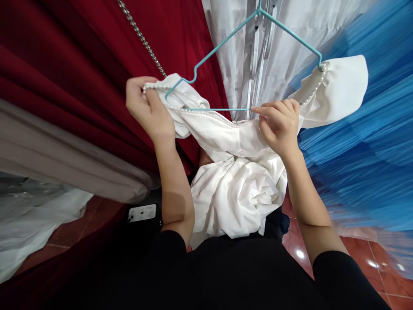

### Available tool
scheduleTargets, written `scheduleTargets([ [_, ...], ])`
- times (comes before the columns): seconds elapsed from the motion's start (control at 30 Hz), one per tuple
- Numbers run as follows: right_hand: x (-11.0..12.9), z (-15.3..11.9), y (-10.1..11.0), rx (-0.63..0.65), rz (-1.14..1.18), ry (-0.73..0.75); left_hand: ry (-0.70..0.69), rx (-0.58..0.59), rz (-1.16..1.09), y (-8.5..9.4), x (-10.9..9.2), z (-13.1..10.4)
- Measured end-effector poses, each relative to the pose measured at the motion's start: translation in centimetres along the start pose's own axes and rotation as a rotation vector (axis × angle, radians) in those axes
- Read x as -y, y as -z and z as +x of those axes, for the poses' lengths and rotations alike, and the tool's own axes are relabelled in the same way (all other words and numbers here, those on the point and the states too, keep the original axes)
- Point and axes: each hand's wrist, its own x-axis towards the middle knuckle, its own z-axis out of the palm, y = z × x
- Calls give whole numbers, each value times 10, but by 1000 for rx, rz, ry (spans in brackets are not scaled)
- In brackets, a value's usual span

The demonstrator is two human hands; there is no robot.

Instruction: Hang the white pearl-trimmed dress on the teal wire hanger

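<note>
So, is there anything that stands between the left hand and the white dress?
Nothing visible: the left hand already holds the dress by its beaded edge. The hanger has one end close beside this hand, not between hand and cloth.

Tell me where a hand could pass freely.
The opening inside the hanger, between its sloping arms and bottom bar, looks passable. Red floor tiles show between the right forearm and the white garment. It's crowded at the left hand, gripping the garment's edge, and the right hand at the bar.
</note>
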Motion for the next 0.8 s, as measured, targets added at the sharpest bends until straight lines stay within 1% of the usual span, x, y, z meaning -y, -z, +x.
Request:
scheduleTargets([
  [0.03, 1, 0, -1, 2, 8, 6, 22, -23, -2, 5, 5, -6],
  [0.07, 2, 0, -1, 4, 20, 13, 50, -13, -9, 10, 8, -14],
  [0.1, 3, 0, -2, 8, 34, 18, 85, 35, -22, 13, 7, -23],
  [0.13, 3, 0, -3, 10, 48, 22, 123, 119, -37, 16, 3, -32],
  [0.2, 3, 0, -4, -1, 69, 32, 197, 364, -54, 16, -18, -49],
  [0.23, 3, 1, -5, -11, 70, 38, 199, 483, -65, 14, -33, -55],
  [0.27, 2, 1, -5, -20, 63, 42, 155, 569, -69, 11, -49, -60],
  [0.3, 1, 1, -6, -26, 52, 43, 84, 627, -74, 7, -67, -64],
  [0.33, 1, 2, -5, -26, 41, 41, 2, 657, -87, 3, -84, -65],
  [0.37, 2, 1, -4, -22, 32, 39, -90, 640, -107, -2, -99, -65],
  [0.4, 3, 1, -3, -15, 27, 34, -183, 582, -123, -8, -113, -63],
  [0.43, 6, 0, -1, -9, 29, 31, -247, 515, -139, -13, -124, -61],
  [0.47, 8, 0, 1, -2, 37, 29, -274, 459, -150, -18, -131, -58],
  [0.5, 10, -1, 4, 6, 48, 31, -260, 432, -153, -22, -136, -55],
  [0.53, 12, -1, 7, 14, 64, 35, -212, 439, -150, -25, -138, -54],
  [0.6, 12, 1, 15, -10, 96, 51, -79, 512, -123, -31, -135, -52],
  [0.63, 10, 4, 19, -61, 95, 67, -35, 538, -101, -33, -132, -53],
  [0.67, 5, 7, 24, -147, 76, 86, -16, 546, -77, -34, -129, -55],
  [0.73, -9, 17, 35, -376, -6, 123, -25, 531, -39, -37, -123, -59],
  [0.77, -18, 22, 40, -455, -44, 128, -37, 521, -28, -38, -121, -60],
  [0.8, -26, 28, 44, -488, -68, 116, -48, 511, -22, -38, -120, -62],
])
